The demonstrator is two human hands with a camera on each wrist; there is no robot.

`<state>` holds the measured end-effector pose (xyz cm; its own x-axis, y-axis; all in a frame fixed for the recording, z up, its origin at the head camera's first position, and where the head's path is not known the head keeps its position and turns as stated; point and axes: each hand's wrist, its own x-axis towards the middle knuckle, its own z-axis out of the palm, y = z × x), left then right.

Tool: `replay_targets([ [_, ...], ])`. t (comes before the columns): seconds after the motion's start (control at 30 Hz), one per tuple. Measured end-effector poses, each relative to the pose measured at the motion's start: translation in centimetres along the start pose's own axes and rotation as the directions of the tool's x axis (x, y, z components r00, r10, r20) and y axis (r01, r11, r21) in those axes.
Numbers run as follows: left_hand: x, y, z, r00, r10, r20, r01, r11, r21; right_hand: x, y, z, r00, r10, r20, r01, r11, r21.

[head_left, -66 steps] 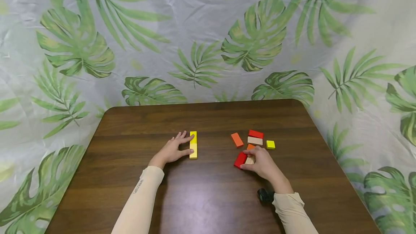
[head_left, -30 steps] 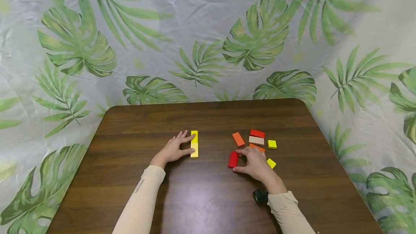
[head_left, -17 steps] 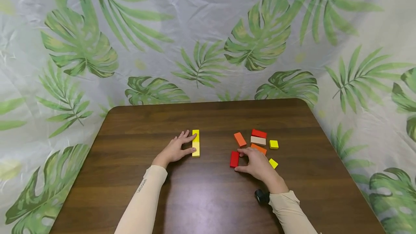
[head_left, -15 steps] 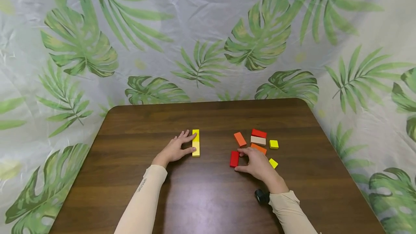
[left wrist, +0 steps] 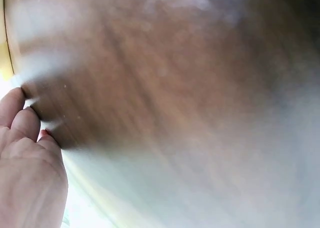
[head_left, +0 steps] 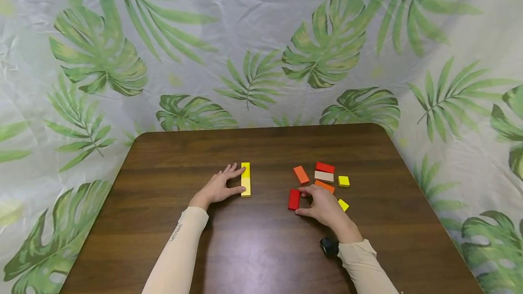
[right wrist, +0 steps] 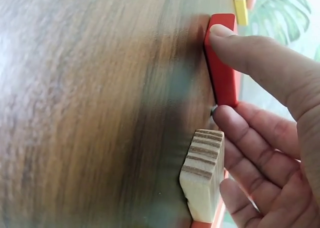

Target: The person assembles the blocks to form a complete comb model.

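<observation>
In the head view my left hand [head_left: 216,188] rests beside a column of two blocks, bright yellow [head_left: 245,168] above pale yellow [head_left: 245,187], its index finger and thumb touching them. The left wrist view shows that hand [left wrist: 31,158] at the left edge, its fingertips on the table. My right hand [head_left: 325,205] pinches a red block [head_left: 293,199] that lies to the right of the column, standing apart from it. In the right wrist view the thumb is on the red block [right wrist: 222,68], with a striped wooden block [right wrist: 202,160] beside the fingers.
Around the right hand lie an orange block [head_left: 301,174], a second red block [head_left: 325,167], a pale wood block [head_left: 324,176], another orange block [head_left: 324,187] and two small yellow ones [head_left: 343,181]. A patterned cloth [head_left: 261,35] hangs behind the brown table [head_left: 253,248].
Compared with the earliest frame, my right hand has moved left with the red block, which now lies more upright in view. A small yellow block has come into sight. My left hand has kept its place.
</observation>
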<state>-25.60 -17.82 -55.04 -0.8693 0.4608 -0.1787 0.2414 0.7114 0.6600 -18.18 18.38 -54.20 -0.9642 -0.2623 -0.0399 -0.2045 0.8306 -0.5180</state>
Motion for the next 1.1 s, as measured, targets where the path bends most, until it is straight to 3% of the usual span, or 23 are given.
replay_targets([
  [0.53, 0.1, 0.2, 0.0, 1.000, -0.019, 0.001, 0.019, 1.000, 0.016, 0.4, -0.3, 0.6, 0.998, -0.055, -0.032, 0.056, 0.998, 0.036],
  [1.1, 0.2, 0.3, 0.1, 1.000, -0.023, -0.006, 0.023, 1.000, 0.017, 1.3, -3.5, 1.9, 0.990, -0.137, -0.033, 0.140, 0.987, 0.075],
])
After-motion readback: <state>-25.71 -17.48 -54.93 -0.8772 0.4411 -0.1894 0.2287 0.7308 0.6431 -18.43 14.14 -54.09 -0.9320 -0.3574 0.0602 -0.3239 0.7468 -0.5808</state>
